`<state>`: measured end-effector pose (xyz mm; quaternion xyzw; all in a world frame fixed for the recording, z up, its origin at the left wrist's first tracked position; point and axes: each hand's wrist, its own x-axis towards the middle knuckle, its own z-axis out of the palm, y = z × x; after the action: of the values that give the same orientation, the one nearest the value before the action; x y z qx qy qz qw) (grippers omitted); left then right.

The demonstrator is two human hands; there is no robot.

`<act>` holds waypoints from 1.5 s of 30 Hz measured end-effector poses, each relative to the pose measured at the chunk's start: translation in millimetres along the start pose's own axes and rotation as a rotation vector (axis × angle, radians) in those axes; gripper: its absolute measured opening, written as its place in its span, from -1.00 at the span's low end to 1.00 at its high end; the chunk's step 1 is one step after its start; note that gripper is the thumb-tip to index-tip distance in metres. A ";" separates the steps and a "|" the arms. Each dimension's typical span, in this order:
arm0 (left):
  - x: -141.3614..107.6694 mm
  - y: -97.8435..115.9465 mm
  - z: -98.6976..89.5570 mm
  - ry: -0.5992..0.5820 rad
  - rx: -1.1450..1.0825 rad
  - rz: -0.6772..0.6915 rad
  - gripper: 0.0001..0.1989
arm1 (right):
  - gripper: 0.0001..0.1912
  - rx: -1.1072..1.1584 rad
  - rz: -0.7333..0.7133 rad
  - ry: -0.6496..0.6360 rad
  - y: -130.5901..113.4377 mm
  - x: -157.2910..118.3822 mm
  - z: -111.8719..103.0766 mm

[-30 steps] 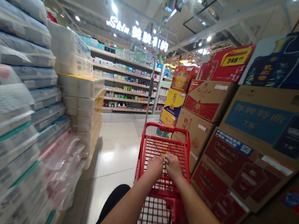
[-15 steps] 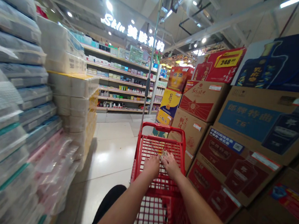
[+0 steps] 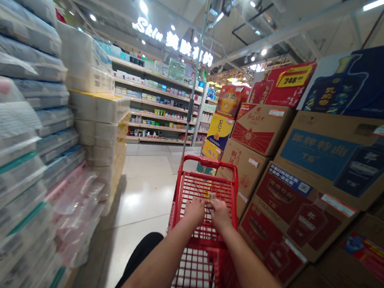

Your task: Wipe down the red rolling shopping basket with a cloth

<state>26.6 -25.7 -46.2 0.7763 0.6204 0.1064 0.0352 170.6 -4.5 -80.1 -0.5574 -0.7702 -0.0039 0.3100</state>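
Note:
Both my hands are over the upper basket of a red shopping cart, close together. My right hand is closed, with a small pale crumpled item at its fingertips; its kind is too small to make out. Just to the left, my left hand has its fingers bent and drawn together. What they grip, if anything, is hidden. A thin dark cord or strap and a small yellow patch show on the red grid near the fingers.
Stacked liquor cartons stand close along the right. Wrapped paper packs and plastic-covered bundles line the left. A thin metal pole rises at the cart's far left corner. Tiled floor leads toward stocked shelves.
The view has shifted slightly, moving the left-hand stacks a little rightward. My right fingers have drawn in a little around the pale item. Both hands stay over the cart.

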 end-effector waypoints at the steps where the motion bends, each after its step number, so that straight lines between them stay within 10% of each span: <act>1: -0.2 0.1 0.0 0.002 -0.003 -0.001 -0.51 | -0.46 -0.017 0.031 0.018 1.4 0.4 -2.2; 19: 6.2 -4.7 9.4 0.001 -0.054 0.009 -0.54 | -0.54 0.090 -0.067 -0.075 -3.1 13.5 -7.1; 24: 2.2 -5.1 12.1 0.003 -0.038 0.010 -0.55 | -0.53 -0.060 0.206 0.067 12.4 22.0 6.9; 36: 16.4 -6.5 9.2 0.057 0.023 0.048 -0.61 | -0.54 0.086 -0.061 0.071 11.5 -24.4 16.1; 45: 13.5 -11.7 13.7 0.036 -0.004 0.039 -0.47 | -0.38 0.304 0.063 0.131 -3.0 -31.4 12.0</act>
<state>21.1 -8.9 -60.0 0.7862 0.6053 0.1222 0.0233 168.2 -28.3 -104.0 -0.5267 -0.7221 0.0859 0.4401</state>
